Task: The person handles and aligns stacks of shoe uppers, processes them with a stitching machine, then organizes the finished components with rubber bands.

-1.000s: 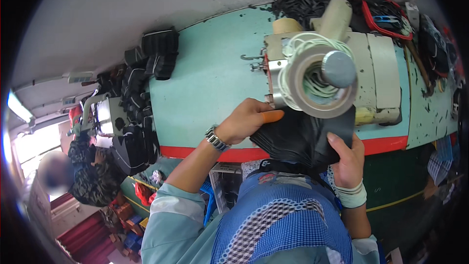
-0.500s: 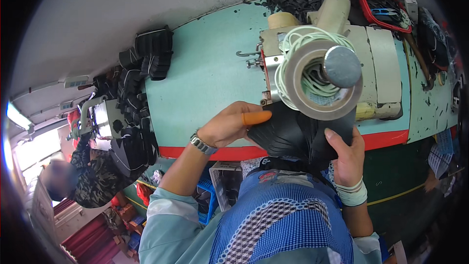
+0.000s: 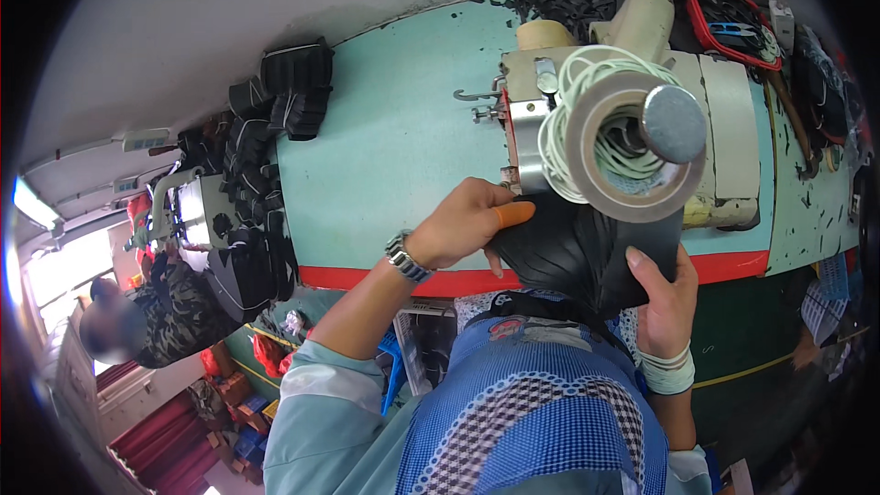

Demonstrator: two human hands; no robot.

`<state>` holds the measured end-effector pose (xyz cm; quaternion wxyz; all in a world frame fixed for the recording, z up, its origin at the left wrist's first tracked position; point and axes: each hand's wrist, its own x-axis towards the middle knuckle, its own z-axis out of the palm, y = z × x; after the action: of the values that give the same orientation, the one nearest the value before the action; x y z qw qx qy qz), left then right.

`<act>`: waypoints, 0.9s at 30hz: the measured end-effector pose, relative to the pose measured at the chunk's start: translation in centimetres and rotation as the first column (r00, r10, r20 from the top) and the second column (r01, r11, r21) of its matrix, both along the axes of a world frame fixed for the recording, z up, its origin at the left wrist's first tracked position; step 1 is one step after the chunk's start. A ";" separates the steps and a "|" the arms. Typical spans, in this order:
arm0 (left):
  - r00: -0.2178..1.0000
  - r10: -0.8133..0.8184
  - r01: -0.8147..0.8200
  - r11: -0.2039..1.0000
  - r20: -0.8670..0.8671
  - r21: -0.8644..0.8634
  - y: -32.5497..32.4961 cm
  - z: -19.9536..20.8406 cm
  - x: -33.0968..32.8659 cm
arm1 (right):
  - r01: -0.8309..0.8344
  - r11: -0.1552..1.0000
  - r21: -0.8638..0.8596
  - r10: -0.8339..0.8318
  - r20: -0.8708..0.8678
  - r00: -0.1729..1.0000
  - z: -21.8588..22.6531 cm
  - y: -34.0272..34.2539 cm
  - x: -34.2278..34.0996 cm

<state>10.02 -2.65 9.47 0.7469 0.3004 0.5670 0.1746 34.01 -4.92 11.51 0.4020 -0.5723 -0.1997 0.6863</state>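
Note:
A bundle of thin black sheets [image 3: 564, 247] spans both my hands, close in front of my body and over the table's red front edge. My left hand [image 3: 463, 225] grips its left end; the thumb, in an orange finger cover, presses on top. At the right end, my right hand [image 3: 667, 298] holds the bundle with the thumb on top and fingers beneath. Whether the sheets are leather or fabric I cannot tell. Above them, a tape roll [image 3: 585, 165] and pale green cord coils [image 3: 553, 128] surround a silver-capped post [image 3: 674, 124], hiding part of the bundle's far side.
A cream machine [image 3: 729, 119] stands on the green table [image 3: 394, 128], with a hook [image 3: 477, 94] at its left side. Tied black bundles [image 3: 298, 82] lie at the far left. A red basket [image 3: 733, 23] sits back right. Another person [image 3: 188, 316] works at the left.
The sheets' fanned edges have drawn closer together, and the bundle looks more bent and folded. Both hands keep their hold. The whole view has shifted slightly, with the machine further right.

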 end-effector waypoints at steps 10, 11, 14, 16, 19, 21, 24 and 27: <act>1.000 0.008 -0.008 1.000 0.030 -0.005 -0.3 -0.5 -0.3 | 0.032 0.999 0.020 -0.031 -0.027 0.999 0.1 -0.4 -0.1; 0.996 0.075 -0.075 0.997 0.039 -0.002 -0.6 -0.6 -0.3 | 0.034 0.999 0.023 -0.033 -0.027 0.999 0.2 -0.4 -0.2; 0.969 0.211 -0.204 0.977 0.131 -0.066 -0.9 0.3 -0.9 | 0.038 0.998 0.048 -0.038 -0.001 0.999 0.0 -0.5 -0.5; 0.935 0.295 -0.272 0.953 0.198 -0.136 -0.8 0.4 -1.2 | 0.002 0.999 0.051 -0.001 -0.009 1.000 -0.4 -0.5 -0.7; 0.990 0.102 -0.095 0.993 0.102 -0.067 -0.4 -0.2 -0.7 | 0.010 0.999 0.047 -0.010 0.005 1.000 -0.1 -0.6 -0.1; 0.993 0.089 -0.083 0.994 0.078 -0.077 -0.6 -0.5 -0.4 | 0.009 0.999 0.045 -0.009 -0.007 1.000 0.1 -0.5 -0.1; 0.880 0.346 -0.264 0.926 0.325 -0.272 -1.7 -0.7 -1.9 | 0.026 0.999 0.021 -0.026 -0.015 1.000 -0.2 -0.5 -0.3; 0.954 0.222 -0.187 0.966 0.201 -0.180 -0.9 -1.1 -2.0 | 0.012 1.000 0.005 -0.012 -0.031 0.999 -0.2 -0.5 -0.3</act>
<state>8.02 -3.59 8.32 0.8044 0.1584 0.5211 0.2374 33.74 -5.46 11.28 0.4107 -0.5617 -0.1920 0.6921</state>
